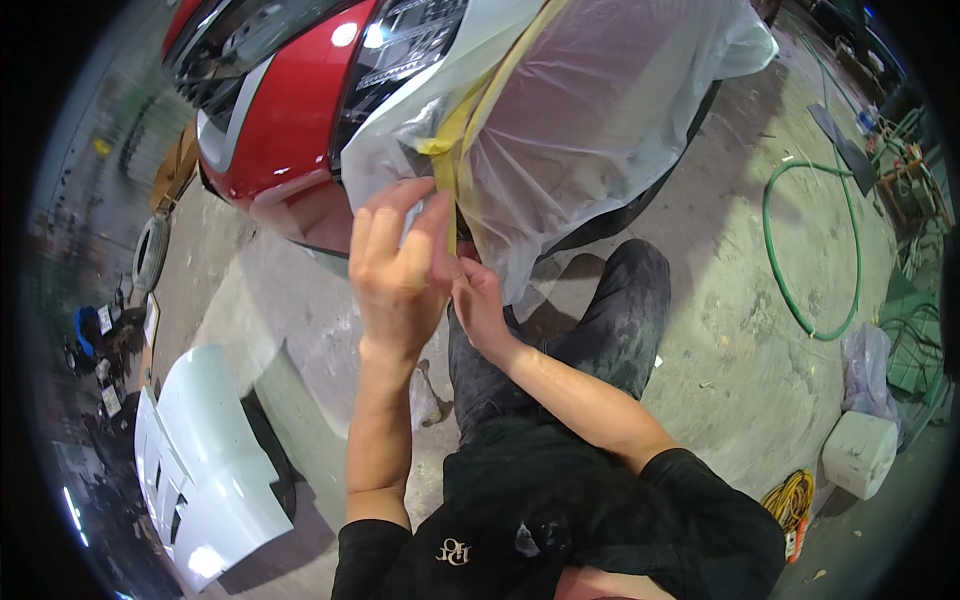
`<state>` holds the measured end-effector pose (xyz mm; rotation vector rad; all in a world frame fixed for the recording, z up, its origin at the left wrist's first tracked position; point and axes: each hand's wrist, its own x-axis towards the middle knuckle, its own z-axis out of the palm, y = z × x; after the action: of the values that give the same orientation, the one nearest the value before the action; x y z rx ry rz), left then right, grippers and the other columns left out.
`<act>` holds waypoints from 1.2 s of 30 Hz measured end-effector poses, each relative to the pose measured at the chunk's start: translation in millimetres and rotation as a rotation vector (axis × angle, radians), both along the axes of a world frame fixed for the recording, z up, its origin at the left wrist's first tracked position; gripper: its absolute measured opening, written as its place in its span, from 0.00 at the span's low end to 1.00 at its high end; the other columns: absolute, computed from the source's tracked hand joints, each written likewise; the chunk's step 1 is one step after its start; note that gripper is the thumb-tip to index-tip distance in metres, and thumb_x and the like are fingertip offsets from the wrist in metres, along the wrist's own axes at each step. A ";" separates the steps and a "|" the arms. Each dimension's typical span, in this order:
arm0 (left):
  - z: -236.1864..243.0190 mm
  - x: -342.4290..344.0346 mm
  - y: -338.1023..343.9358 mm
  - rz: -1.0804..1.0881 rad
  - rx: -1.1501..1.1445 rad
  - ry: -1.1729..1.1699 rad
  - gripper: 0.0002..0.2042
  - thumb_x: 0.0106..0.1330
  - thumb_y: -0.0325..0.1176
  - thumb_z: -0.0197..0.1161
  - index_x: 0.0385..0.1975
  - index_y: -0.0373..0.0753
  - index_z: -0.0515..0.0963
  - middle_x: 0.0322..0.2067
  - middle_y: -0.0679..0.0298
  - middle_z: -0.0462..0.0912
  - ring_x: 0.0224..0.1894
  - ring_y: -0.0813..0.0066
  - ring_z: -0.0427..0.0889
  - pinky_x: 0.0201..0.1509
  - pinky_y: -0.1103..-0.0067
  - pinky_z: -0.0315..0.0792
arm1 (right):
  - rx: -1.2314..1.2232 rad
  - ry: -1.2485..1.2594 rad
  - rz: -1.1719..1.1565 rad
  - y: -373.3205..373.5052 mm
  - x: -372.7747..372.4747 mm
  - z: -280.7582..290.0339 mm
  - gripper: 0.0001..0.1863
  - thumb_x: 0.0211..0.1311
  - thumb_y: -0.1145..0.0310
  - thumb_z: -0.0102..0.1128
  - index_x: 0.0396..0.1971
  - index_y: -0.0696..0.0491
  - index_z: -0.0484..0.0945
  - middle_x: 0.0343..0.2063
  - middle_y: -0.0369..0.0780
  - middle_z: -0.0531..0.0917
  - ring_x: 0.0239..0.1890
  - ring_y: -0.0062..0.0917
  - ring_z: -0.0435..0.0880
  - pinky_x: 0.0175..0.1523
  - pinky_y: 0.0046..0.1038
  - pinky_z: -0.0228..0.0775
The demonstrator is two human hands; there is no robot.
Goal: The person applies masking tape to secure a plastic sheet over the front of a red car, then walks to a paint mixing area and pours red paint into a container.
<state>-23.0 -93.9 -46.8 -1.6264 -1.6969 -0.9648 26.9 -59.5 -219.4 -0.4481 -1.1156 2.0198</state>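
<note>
My left hand (400,260) is raised over a strip of yellow masking tape (447,150), its curled fingertips pinching at the tape. My right hand (478,300) is just below and right of it, fingers closed at the lower end of the strip; what exactly they grip is partly hidden. The tape runs along milky plastic sheeting (590,120) draped over the front corner of a vehicle. Its red painted panel (280,110) and a dark lamp opening (385,60) show uncovered to the left of the sheet. My dark-trousered knee (630,290) is bent under the sheeting.
At left lie a white body panel (205,460), a tire (150,250) and dark clutter. At right are a green hose (768,240), a bagged item (865,370), a white jug (858,450) and a coiled yellow cord (788,500) on the concrete floor.
</note>
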 end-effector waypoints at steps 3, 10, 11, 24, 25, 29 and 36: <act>1.8 -10.4 1.4 0.051 0.008 0.082 0.17 0.50 0.19 0.72 0.41 0.41 0.85 0.39 0.61 0.80 0.42 0.63 0.77 0.41 0.72 0.72 | 0.118 -0.128 -0.126 -2.9 6.9 21.4 0.23 0.74 0.56 0.55 0.23 0.59 0.72 0.25 0.31 0.70 0.29 0.17 0.65 0.36 0.22 0.60; 0.0 -13.0 10.3 0.081 0.057 0.055 0.14 0.48 0.24 0.74 0.37 0.43 0.85 0.37 0.62 0.78 0.39 0.64 0.74 0.39 0.73 0.70 | 0.203 -0.238 -0.344 -4.0 6.3 27.8 0.25 0.74 0.53 0.55 0.19 0.54 0.70 0.19 0.25 0.64 0.26 0.12 0.59 0.30 0.21 0.52; -0.2 -13.3 10.8 0.085 0.051 0.058 0.15 0.48 0.24 0.75 0.37 0.43 0.85 0.36 0.62 0.77 0.39 0.64 0.75 0.40 0.72 0.70 | 0.160 -0.260 -0.314 -2.7 7.4 27.7 0.25 0.73 0.53 0.56 0.20 0.57 0.71 0.19 0.28 0.65 0.26 0.14 0.60 0.31 0.22 0.54; 2.0 -13.4 14.4 0.132 0.013 0.067 0.17 0.44 0.28 0.79 0.36 0.41 0.83 0.33 0.62 0.73 0.39 0.64 0.72 0.42 0.70 0.68 | 0.000 -0.314 -0.120 1.6 15.0 9.5 0.24 0.72 0.48 0.55 0.25 0.53 0.80 0.22 0.28 0.76 0.25 0.12 0.72 0.33 0.19 0.67; 1.4 -12.9 15.1 0.129 0.014 0.062 0.17 0.44 0.29 0.79 0.36 0.41 0.83 0.33 0.62 0.72 0.39 0.64 0.72 0.43 0.69 0.68 | -0.013 -0.300 -0.104 -2.4 19.4 9.9 0.24 0.72 0.48 0.54 0.26 0.53 0.80 0.23 0.29 0.77 0.26 0.12 0.73 0.34 0.19 0.69; -4.0 -14.6 16.1 0.123 0.036 0.074 0.17 0.43 0.29 0.80 0.36 0.42 0.84 0.36 0.61 0.73 0.41 0.63 0.72 0.44 0.69 0.67 | -0.183 -0.324 -0.146 -8.8 17.3 -21.4 0.27 0.68 0.45 0.59 0.28 0.57 0.81 0.20 0.32 0.78 0.22 0.15 0.73 0.29 0.21 0.66; -30.2 -27.6 13.2 0.113 0.082 0.176 0.29 0.44 0.38 0.82 0.50 0.49 0.80 0.64 0.48 0.58 0.66 0.49 0.59 0.63 0.60 0.63 | -0.446 -0.318 -0.086 5.5 14.9 -18.7 0.25 0.66 0.45 0.62 0.22 0.53 0.80 0.19 0.30 0.77 0.20 0.13 0.71 0.25 0.19 0.63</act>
<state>-50.7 -80.8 -77.1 -1.4989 -1.5904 -0.8015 41.8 -54.0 -238.2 -1.0553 -0.7971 2.1672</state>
